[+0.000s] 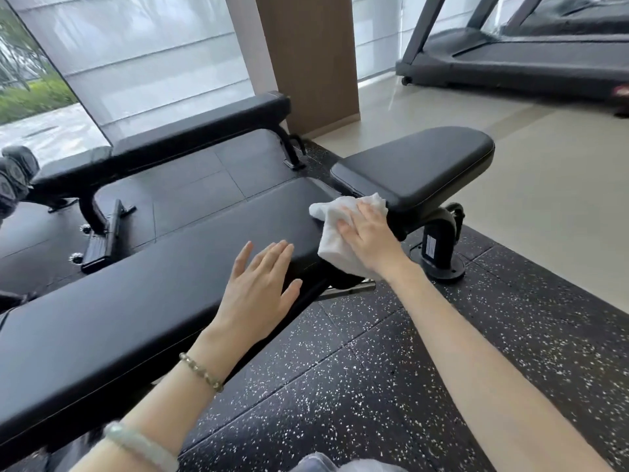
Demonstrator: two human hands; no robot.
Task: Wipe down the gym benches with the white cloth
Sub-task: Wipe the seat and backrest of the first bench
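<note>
While pressing palm-down on white cloth (335, 233) with right hand (369, 240), not curling round it: fingers straight, nothing pinched. Cloth location: right end of near bench (136, 311) long pad, draped over pad edge, next to gap before seat pad (418, 165). Same for left hand (259, 288): flat, relaxed, fingers spread, resting on that pad just beside cloth. Behind: second bench (190, 132); treadmill (527, 64) far right

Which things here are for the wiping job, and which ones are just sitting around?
For the job:
white cloth, pressed under the right hand
near bench, with the left hand flat on it
far bench by the window

Just sitting around:
treadmill
wooden pillar
speckled floor mat
</note>
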